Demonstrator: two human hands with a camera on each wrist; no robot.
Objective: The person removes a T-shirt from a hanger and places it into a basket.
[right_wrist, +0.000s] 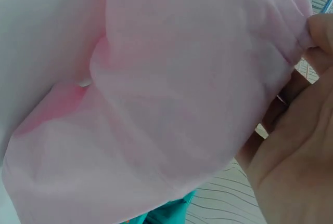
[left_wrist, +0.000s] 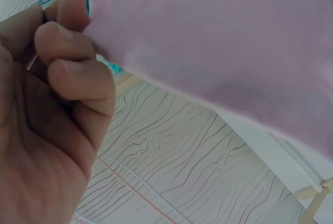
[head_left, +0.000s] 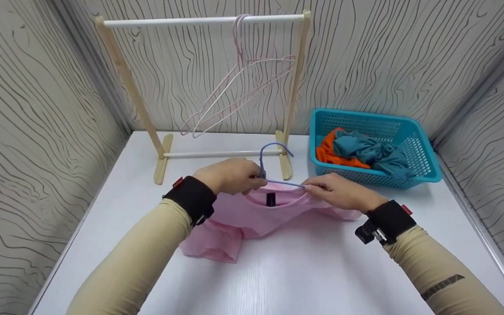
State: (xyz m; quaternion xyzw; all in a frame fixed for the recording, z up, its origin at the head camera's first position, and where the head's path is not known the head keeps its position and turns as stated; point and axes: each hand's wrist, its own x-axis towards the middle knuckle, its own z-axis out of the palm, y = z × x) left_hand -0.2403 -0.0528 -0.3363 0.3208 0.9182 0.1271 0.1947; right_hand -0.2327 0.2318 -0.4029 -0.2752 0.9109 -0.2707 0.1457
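A pink shirt [head_left: 256, 221] lies draped over the white table, its round neckline with a black label facing up. My left hand [head_left: 232, 175] grips a blue hanger [head_left: 262, 168] just below its hook, which points up. With thumb and fingers my right hand [head_left: 344, 191] pinches the shirt at the neckline, by the visible end of the hanger's arm. Close up in the left wrist view, curled fingers [left_wrist: 78, 73] sit beside the pink cloth. Raised folds of the shirt [right_wrist: 171, 94] fill much of the right wrist view and hide the rest of the hanger.
A wooden rack with a white top bar [head_left: 169, 22] stands at the back. Several pale pink and white hangers [head_left: 217, 98] hang from its right end. At the back right, a teal basket [head_left: 429, 168] holds orange cloth [head_left: 330, 151] and teal cloth [head_left: 365, 148].
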